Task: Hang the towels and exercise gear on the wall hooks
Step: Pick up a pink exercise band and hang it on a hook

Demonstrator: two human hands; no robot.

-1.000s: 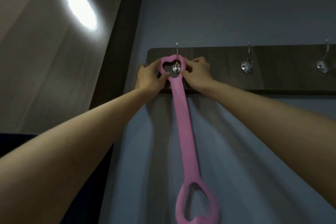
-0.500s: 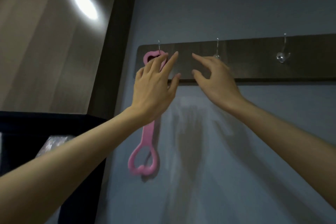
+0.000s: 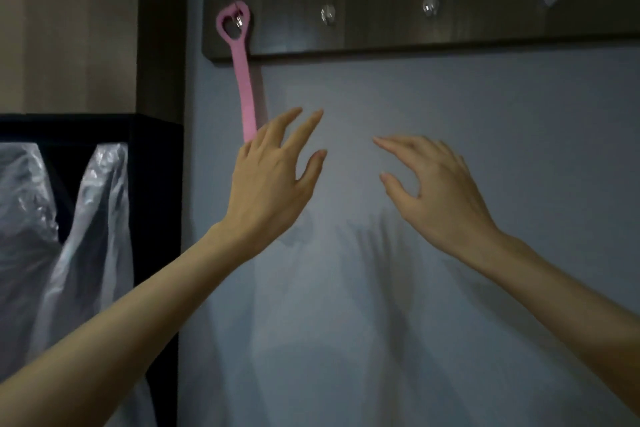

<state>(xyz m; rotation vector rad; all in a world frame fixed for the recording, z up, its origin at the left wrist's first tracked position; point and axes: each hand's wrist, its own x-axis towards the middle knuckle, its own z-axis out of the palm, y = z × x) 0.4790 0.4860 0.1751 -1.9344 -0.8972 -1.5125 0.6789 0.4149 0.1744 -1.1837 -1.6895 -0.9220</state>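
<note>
No text, label, brand, number or sign could be read anywhere, whether on the pink exercise band (image 3: 246, 90), on the dark wooden hook rail (image 3: 381, 31) or on the clear plastic wrapping (image 3: 97, 218).

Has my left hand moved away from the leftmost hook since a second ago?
Yes. The left hand dropped from the hook to below the wooden rail.
</note>
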